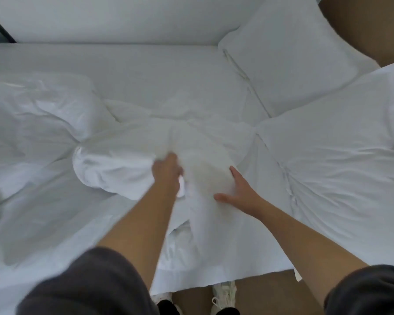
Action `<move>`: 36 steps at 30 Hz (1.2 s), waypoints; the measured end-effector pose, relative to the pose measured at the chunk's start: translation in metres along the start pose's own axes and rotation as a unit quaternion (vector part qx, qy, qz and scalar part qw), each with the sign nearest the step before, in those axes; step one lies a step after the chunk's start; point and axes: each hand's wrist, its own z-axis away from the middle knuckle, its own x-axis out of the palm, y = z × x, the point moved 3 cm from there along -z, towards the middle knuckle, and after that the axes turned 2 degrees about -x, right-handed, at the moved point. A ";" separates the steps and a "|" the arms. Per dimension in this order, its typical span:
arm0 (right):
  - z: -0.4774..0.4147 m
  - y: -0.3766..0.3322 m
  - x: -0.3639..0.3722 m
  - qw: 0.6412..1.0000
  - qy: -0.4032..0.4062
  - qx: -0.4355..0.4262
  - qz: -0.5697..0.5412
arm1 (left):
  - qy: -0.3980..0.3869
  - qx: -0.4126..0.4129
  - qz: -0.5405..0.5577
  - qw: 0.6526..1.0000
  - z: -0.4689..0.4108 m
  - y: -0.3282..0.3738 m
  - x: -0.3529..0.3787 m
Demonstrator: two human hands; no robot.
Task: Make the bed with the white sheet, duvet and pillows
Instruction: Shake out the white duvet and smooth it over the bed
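Note:
A crumpled white duvet (pixel 39 137) covers the bed's left and middle. My left hand (pixel 166 171) grips a bunched fold of it near the centre, fingers buried in the cloth. My right hand (pixel 239 192) lies flat with straight fingers on the white fabric just to the right. Two white pillows sit at the right: one pillow (pixel 289 55) at the far corner and a nearer pillow (pixel 341 153) by the bed's edge. The white sheet (pixel 146 71) shows smooth across the far half of the mattress.
A white wall or headboard panel (pixel 123 17) runs along the far side. Brown floor (pixel 371 26) shows at the upper right and below the bed's near edge, where my white shoes (pixel 223 294) stand.

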 end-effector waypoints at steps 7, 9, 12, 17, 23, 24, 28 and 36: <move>-0.012 -0.001 0.027 0.997 0.000 0.019 -0.081 | -0.174 0.102 -0.222 0.954 -0.053 0.080 -0.006; -0.024 -0.007 0.044 0.995 0.016 0.052 -0.078 | -0.151 0.077 -0.287 0.943 -0.053 0.038 -0.035; -0.042 -0.006 0.058 0.987 0.132 0.093 0.020 | -0.185 0.018 -0.308 0.933 -0.048 -0.028 -0.067; -0.068 -0.036 0.053 0.972 0.227 0.058 -0.009 | -0.211 -0.048 -0.341 0.915 -0.045 -0.079 -0.093; -0.097 -0.113 0.029 0.958 0.273 -0.005 -0.086 | -0.200 -0.058 -0.339 0.917 -0.048 -0.081 -0.096; -0.100 -0.121 0.029 0.961 0.268 -0.019 -0.070 | -0.176 -0.058 -0.365 0.912 -0.050 -0.077 -0.097; -0.106 -0.124 0.045 0.963 0.264 -0.039 -0.038 | -0.069 -0.037 -0.557 0.827 -0.064 -0.076 -0.104; -0.139 -0.078 0.106 0.987 0.126 -0.096 -0.038 | -0.022 -0.019 -0.739 0.674 -0.157 -0.102 -0.116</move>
